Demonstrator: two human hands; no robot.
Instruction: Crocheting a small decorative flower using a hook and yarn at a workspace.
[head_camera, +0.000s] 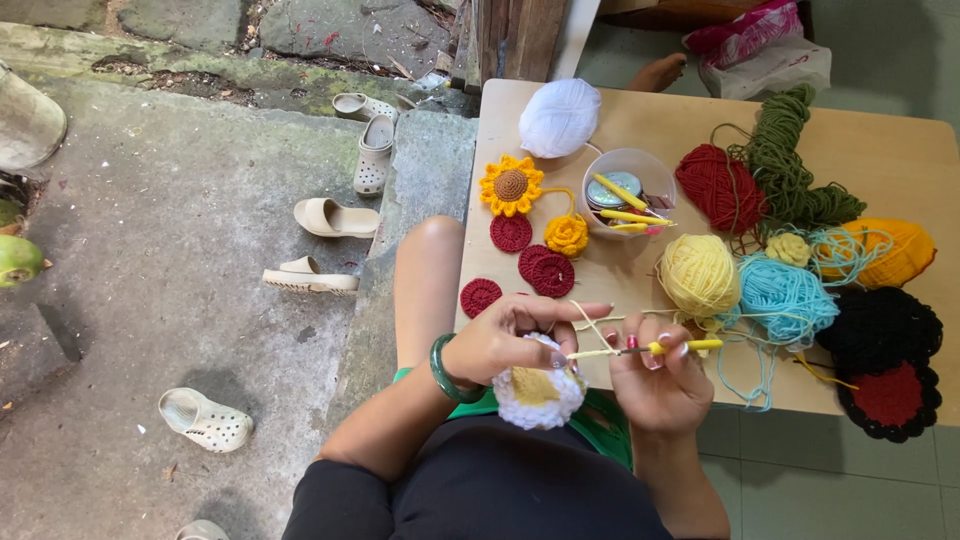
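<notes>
Holding a white and yellow crochet piece (538, 394) over the lap, the left hand (505, 338) was closed round its upper edge, one finger stretched out with pale yellow yarn (592, 325) laid across it. The right hand (660, 378) pinched a yellow-handled crochet hook (655, 348) between thumb and fingers, its tip pointing at the piece. A green bangle (441, 368) sat on the left wrist.

Just beyond the hands lay the wooden worktop (640, 120), crowded. The strand ran up to a pale yellow yarn ball (698, 274), which touched a light blue ball (785, 297). Behind them were a dark red skein (718, 186), an olive green hank (790, 165) and an orange ball (895, 250) under loose blue thread. At the right edge a black and red crocheted round (885, 375) lay partly over the worktop's edge. A clear plastic cup (628, 190) held more yellow hooks, with a white yarn ball (559, 117) touching its far side. Nearer the left edge were a crocheted sunflower (511, 185), a small yellow flower (567, 235) and several dark red rounds (548, 270), one close beside the left hand. Blue strands trailed across the worktop beside the right hand.

On the concrete floor (180, 190) to the left, well apart, lay pale sandals (335, 217) and a perforated clog (207, 420)
</notes>
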